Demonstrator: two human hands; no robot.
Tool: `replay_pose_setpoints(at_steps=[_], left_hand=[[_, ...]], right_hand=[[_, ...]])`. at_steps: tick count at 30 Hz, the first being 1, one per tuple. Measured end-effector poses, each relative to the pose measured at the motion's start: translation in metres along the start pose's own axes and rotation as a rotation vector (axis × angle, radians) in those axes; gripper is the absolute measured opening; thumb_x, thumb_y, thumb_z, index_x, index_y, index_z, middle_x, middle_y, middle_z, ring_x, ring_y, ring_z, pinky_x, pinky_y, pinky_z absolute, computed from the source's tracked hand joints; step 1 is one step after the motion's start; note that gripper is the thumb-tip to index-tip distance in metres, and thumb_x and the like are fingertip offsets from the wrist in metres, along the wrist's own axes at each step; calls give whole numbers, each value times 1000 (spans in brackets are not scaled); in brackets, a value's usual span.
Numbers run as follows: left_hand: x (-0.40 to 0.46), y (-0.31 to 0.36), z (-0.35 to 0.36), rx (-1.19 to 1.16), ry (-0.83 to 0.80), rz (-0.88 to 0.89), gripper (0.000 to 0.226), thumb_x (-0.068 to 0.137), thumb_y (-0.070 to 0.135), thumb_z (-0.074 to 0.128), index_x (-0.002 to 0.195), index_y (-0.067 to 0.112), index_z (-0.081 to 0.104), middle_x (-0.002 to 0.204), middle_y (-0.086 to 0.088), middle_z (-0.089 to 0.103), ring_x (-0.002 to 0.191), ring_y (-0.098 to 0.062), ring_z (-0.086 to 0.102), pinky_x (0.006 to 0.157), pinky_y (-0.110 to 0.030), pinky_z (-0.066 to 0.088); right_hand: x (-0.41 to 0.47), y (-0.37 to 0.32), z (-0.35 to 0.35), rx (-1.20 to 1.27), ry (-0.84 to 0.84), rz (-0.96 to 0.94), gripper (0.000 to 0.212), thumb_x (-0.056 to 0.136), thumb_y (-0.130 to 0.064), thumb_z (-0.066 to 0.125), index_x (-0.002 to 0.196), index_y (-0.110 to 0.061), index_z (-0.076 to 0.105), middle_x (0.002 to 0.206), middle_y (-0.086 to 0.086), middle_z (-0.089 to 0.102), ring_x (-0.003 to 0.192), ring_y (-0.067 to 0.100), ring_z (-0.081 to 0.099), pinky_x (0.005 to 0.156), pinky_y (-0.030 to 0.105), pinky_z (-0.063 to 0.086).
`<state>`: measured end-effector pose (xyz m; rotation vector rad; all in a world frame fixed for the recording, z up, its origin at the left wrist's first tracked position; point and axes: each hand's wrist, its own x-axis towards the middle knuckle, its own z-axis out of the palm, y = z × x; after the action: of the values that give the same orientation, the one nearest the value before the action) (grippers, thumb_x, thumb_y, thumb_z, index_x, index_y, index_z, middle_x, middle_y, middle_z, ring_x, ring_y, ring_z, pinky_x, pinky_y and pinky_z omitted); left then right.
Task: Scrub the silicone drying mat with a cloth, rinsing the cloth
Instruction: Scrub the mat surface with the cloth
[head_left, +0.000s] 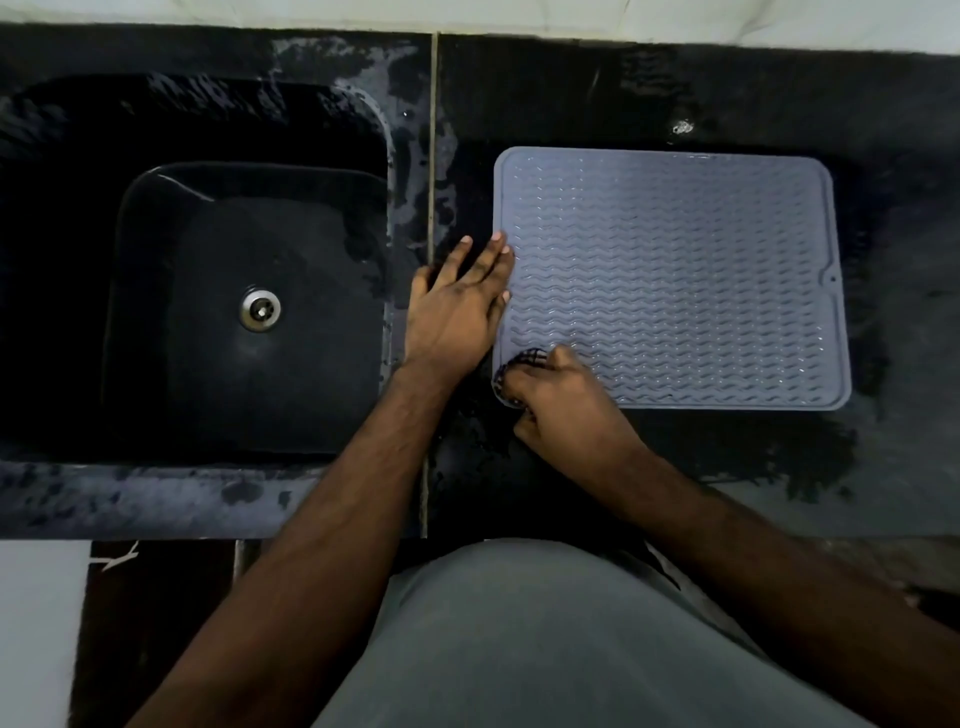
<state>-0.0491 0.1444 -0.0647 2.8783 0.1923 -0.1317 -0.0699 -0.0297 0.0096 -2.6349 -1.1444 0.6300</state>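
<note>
A grey silicone drying mat (675, 270) with wavy ridges lies flat on the dark wet counter, right of the sink. My left hand (457, 306) lies flat with straight fingers on the counter, its fingertips pressing the mat's left edge. My right hand (563, 400) is curled round a dark checked cloth (522, 362) at the mat's near left corner. Most of the cloth is hidden under the fingers.
A black sink (156, 124) with a steel drain (260, 309) takes up the left side. The counter (779, 93) around the mat is wet and streaked. A seam (432, 156) runs between sink and mat. The counter's front edge is close to my body.
</note>
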Motion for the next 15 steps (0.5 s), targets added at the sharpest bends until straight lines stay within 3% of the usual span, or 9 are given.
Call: replay_pose_setpoints(at_steps=[7, 12, 15], left_hand=[[-1, 5, 3, 15, 16, -22, 52, 107, 40, 33, 158, 32, 29, 166, 15, 21, 155, -24, 19, 111, -46, 22], [0, 17, 5, 14, -8, -81, 52, 107, 37, 29, 158, 30, 29, 167, 14, 21, 155, -23, 14, 113, -49, 20], [1, 27, 7, 6, -17, -139, 52, 107, 28, 33, 159, 27, 28, 167, 12, 19, 156, -20, 12, 115, -51, 24]], right_hand=[[-15, 23, -3, -13, -62, -200, 19, 73, -6, 65, 90, -14, 62, 91, 0, 68, 97, 27, 49, 81, 39, 46], [-17, 54, -12, 55, -157, -172, 16, 79, -23, 62, 95, -27, 62, 95, 1, 59, 102, 21, 50, 83, 35, 46], [-22, 71, -18, 158, -158, -128, 21, 80, -23, 65, 98, -32, 69, 90, -4, 57, 101, 10, 48, 79, 24, 40]])
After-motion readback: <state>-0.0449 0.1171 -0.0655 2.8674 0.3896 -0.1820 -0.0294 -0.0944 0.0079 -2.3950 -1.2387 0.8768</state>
